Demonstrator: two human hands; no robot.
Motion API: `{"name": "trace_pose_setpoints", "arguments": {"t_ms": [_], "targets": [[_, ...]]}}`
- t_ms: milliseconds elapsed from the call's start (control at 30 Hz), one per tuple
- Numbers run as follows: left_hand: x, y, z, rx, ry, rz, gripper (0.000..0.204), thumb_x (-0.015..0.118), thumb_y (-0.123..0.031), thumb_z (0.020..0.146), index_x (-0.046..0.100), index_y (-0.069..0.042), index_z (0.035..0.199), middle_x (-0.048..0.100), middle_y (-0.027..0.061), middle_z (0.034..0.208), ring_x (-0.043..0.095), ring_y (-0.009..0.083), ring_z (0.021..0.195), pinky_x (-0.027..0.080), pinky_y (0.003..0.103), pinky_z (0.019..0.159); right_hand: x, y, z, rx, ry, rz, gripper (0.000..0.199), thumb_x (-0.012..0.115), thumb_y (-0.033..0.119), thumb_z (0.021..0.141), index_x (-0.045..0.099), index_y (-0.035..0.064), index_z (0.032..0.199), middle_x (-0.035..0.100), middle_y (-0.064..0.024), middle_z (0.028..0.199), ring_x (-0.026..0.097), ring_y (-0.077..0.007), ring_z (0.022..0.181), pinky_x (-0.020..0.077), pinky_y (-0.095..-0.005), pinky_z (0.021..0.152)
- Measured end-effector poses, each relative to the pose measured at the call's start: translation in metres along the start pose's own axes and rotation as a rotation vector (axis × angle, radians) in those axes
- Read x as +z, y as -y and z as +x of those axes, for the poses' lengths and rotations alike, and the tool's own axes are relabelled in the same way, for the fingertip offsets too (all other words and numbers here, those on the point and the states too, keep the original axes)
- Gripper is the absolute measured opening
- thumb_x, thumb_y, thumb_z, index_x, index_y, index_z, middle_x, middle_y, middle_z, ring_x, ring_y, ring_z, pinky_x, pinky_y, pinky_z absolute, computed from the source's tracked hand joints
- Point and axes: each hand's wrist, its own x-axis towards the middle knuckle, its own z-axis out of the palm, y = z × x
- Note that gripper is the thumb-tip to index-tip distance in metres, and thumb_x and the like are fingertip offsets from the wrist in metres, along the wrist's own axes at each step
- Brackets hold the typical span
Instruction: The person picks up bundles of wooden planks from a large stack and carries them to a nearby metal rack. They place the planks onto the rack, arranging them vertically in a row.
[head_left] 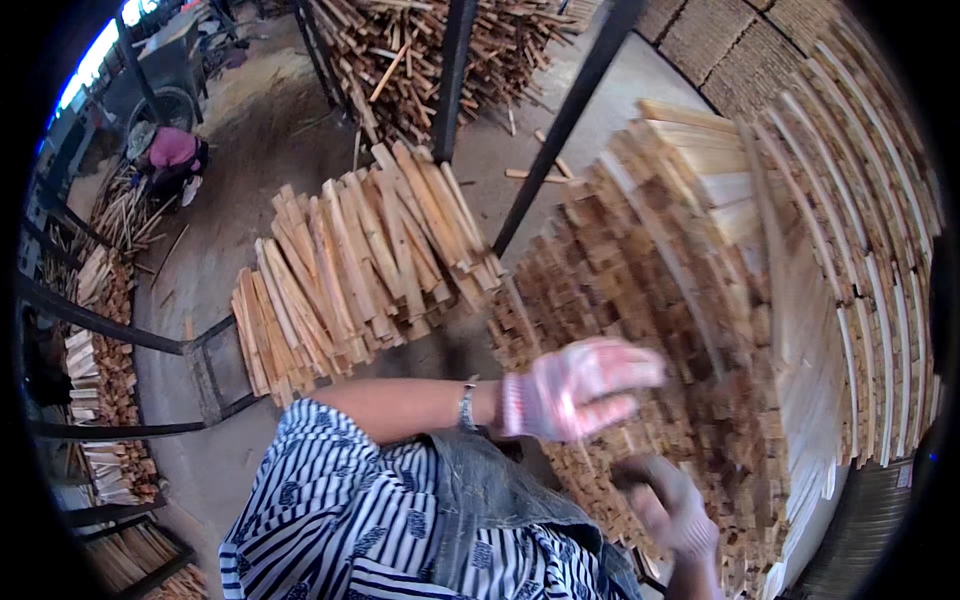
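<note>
- Left hand [585,388], gloved: its grip looks released, the fingers stretched and parted toward the right.
- Right hand [668,508], gloved and blurred, just below it: fingers half curled; I cannot tell whether this grip grasps anything.
- Stack [640,290] of sticks, behind and around both hands: mostly square ends show, facing left and toward the person; on its top the sticks' long axes run rightward.
- Pile [350,260] of sticks, left of the stack: long axes slant from upper left to lower right, near ends toward the person, some crossing.
- Metal frame [210,370], at the pile's left edge.
- Floor [235,170], grey-brown: a heap [400,60] of jumbled sticks lies toward its far edge, and a row [110,370] of sticks along its left edge.
- Co-worker [172,155] in pink, bent over at the floor's far left corner.
- Tall stacks [870,230] at the right.
</note>
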Motion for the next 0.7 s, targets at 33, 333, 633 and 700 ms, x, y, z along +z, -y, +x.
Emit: {"name": "trace_pose_setpoints", "arguments": {"t_ms": [33,333,633,700], "targets": [[-0.009,0.007,-0.031,-0.383,0.072,-0.164,0.041,0.058,-0.022,0.097,0.054,-0.005,0.134,0.059,0.0168,0.130,0.056,0.0317,0.123,0.044,0.041,0.104,0.022,-0.008,0.030,0.141,0.046,0.123,0.041,0.054,0.029,0.097,0.059,-0.0060,0.117,0.067,-0.0153,0.107,0.065,-0.0223,0.097,0.0513,-0.0337,0.087],[-0.102,0.114,-0.218,-1.234,-0.132,-0.215,0.057,0.053,-0.043,0.091,0.054,-0.003,0.133,0.058,0.0199,0.133,0.055,0.0309,0.123,0.043,0.039,0.104,0.240,-0.218,0.285,0.612,0.297,1.127,0.032,0.056,0.030,0.097,0.057,0.0059,0.118,0.063,-0.0061,0.104,0.061,-0.0177,0.087,0.0513,-0.0339,0.077],[-0.133,0.229,-0.275,-1.412,-0.440,-0.251,0.047,0.054,-0.032,0.091,0.053,-0.004,0.129,0.060,0.0141,0.124,0.057,0.0274,0.113,0.045,0.039,0.096,0.267,-0.244,0.633,0.173,0.189,0.177,0.046,0.049,0.043,0.097,0.059,0.0050,0.122,0.065,-0.0098,0.106,0.063,-0.0219,0.093,0.0514,-0.0381,0.083],[-0.124,0.285,-0.302,-1.274,-0.416,-0.104,0.036,0.051,-0.029,0.093,0.057,-0.004,0.119,0.060,0.0128,0.115,0.058,0.0231,0.107,0.047,0.037,0.091,0.258,-0.259,0.708,0.145,0.223,0.107,0.050,0.047,0.046,0.097,0.059,0.0040,0.122,0.065,-0.0105,0.107,0.063,-0.0224,0.094,0.0510,-0.0381,0.084]]}}
